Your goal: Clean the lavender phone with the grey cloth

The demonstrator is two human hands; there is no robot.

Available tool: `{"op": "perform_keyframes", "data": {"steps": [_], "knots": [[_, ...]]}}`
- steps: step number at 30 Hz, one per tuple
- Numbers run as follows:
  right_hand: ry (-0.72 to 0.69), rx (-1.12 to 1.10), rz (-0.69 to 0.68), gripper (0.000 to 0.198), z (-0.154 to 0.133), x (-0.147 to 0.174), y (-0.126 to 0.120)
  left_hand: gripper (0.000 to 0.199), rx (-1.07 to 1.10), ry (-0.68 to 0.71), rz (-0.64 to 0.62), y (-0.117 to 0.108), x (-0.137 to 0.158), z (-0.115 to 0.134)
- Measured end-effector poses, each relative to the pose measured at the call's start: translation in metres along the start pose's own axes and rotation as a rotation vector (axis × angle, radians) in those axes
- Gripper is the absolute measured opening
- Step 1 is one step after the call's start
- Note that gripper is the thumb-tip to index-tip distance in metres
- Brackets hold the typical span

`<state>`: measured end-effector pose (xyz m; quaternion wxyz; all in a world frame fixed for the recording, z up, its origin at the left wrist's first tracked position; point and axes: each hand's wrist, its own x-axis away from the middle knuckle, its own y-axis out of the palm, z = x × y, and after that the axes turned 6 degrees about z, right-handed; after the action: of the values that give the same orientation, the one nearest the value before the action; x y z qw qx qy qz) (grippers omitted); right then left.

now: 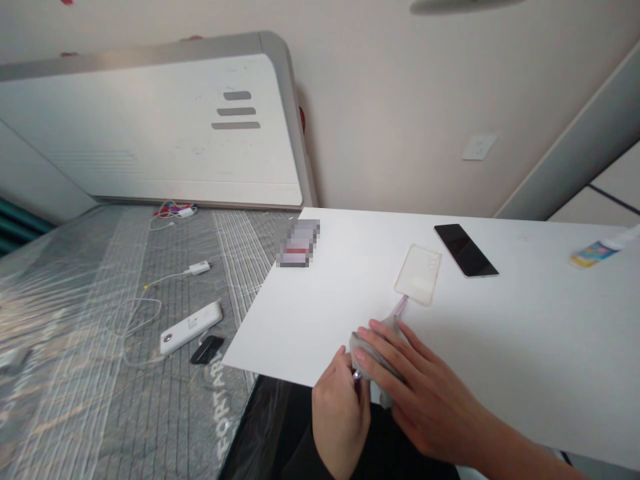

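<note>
My right hand [425, 400] is closed over a crumpled grey cloth [373, 350] near the table's front edge. Close against it, my left hand [340, 407] is closed, with a small shiny piece [357, 376] at its fingers. A thin pinkish strap [401, 305] comes out from under the cloth and reaches the lower edge of a clear phone case [419, 275] lying flat. The strap's middle is hidden by the cloth and fingers. Beyond the case, to the right, lies a dark-screened phone [466, 250].
The white table [525, 347] also bears a blurred-out packet [300, 243] at far left and a bottle [600, 252] at right. On the plastic-covered bed [125, 400] are a white power bank [191, 327], a black object [207, 349] and a charger [199, 268] with cable.
</note>
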<state>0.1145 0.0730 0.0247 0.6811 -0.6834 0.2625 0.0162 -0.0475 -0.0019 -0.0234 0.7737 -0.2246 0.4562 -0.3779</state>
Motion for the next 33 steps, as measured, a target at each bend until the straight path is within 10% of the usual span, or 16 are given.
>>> {"op": "perform_keyframes", "data": {"steps": [33], "knots": [[0.097, 0.106, 0.048, 0.07, 0.015, -0.004, 0.007, 0.015, 0.154, -0.082, -0.066, -0.005, -0.006, 0.002]]}}
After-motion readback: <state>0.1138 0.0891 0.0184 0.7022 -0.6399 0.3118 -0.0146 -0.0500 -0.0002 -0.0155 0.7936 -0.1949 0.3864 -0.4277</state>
